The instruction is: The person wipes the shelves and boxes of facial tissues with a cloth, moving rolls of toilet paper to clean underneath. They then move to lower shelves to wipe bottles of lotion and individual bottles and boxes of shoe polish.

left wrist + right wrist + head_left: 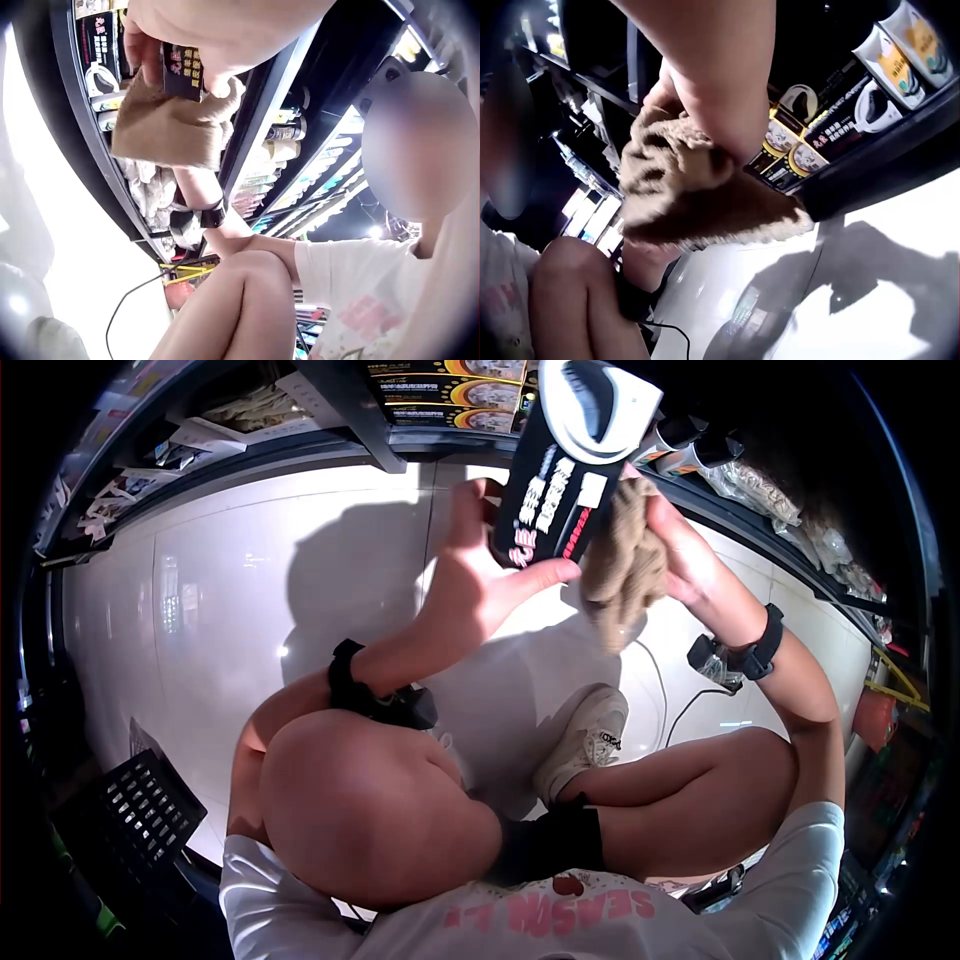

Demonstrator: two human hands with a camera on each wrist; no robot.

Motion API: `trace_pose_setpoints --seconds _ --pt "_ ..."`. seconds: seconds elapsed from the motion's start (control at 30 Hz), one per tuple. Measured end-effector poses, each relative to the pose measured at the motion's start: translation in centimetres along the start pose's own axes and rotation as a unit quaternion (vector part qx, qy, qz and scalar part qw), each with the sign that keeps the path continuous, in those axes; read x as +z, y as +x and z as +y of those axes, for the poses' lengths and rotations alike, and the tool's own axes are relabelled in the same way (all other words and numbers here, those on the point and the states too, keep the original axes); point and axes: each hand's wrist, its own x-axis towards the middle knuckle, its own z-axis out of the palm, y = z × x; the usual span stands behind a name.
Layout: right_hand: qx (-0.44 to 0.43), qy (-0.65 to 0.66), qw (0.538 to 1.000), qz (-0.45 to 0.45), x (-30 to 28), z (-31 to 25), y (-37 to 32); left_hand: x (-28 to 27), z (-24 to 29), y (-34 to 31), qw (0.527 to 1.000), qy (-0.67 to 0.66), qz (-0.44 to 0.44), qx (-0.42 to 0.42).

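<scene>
My left hand (485,585) grips a black box (550,505) with white and red lettering and a white end that bears a dark picture, thumb across its lower edge. Bunched in my right hand (690,555) is a brown cloth (625,560), held against the right side of the box. In the left wrist view, the cloth (169,127) hangs below a small visible part of the box (182,71). Folds of the cloth (671,176) cover most of the right fingers in the right wrist view, and the box is hidden there.
Yellow-and-black boxes (455,395) are stacked on the shelf ahead. Bagged goods (765,495) line the shelf at right. A black slatted plastic piece (150,810) stands at lower left. A thin cable (690,705) runs over the shiny white floor (230,580), beside a shoe (590,745).
</scene>
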Motion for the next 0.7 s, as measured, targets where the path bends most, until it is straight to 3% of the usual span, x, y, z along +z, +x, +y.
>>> trace_pose_setpoints --seconds 0.03,0.07,0.13,0.2,0.23,0.3,0.33,0.4,0.53,0.6,0.7 --pt "-0.003 -0.115 0.989 0.096 0.3 0.2 0.7 0.4 0.1 -0.2 0.999 -0.03 -0.019 0.022" --pt "0.0 -0.159 0.983 0.096 0.6 0.5 1.4 0.9 0.1 -0.2 0.997 -0.06 -0.038 0.043" --pt "0.025 -0.098 0.984 0.143 0.3 1.0 1.9 1.2 0.3 -0.5 0.984 -0.167 -0.042 -0.038" --pt "0.048 -0.085 0.984 0.149 1.0 1.1 1.8 0.7 0.9 0.1 0.994 -0.108 -0.022 0.008" --pt "0.047 -0.105 0.981 0.159 1.3 1.2 1.7 0.0 1.4 -0.3 0.995 -0.072 -0.033 -0.059" --pt "0.057 -0.138 0.973 0.176 2.3 1.4 1.5 -0.2 0.7 -0.5 0.997 -0.064 -0.02 -0.037" --pt "0.059 -0.137 0.973 0.175 2.4 1.8 1.3 -0.2 0.1 -0.8 0.998 -0.056 -0.007 -0.014" --pt "0.07 -0.255 0.954 0.142 2.5 2.4 1.0 -0.2 0.0 -0.6 0.996 -0.088 0.003 -0.002" --pt "0.052 -0.278 0.948 0.146 3.9 3.7 0.1 -0.3 -0.1 -0.5 0.994 -0.111 -0.001 0.017" --pt "0.092 -0.318 0.935 0.127 4.2 3.1 -0.3 -0.4 0.7 -0.8 0.994 -0.103 -0.017 -0.028" --pt "0.2 -0.258 0.937 0.126 2.5 1.8 -0.4 -0.6 -0.3 -0.3 0.992 -0.103 -0.032 -0.06"
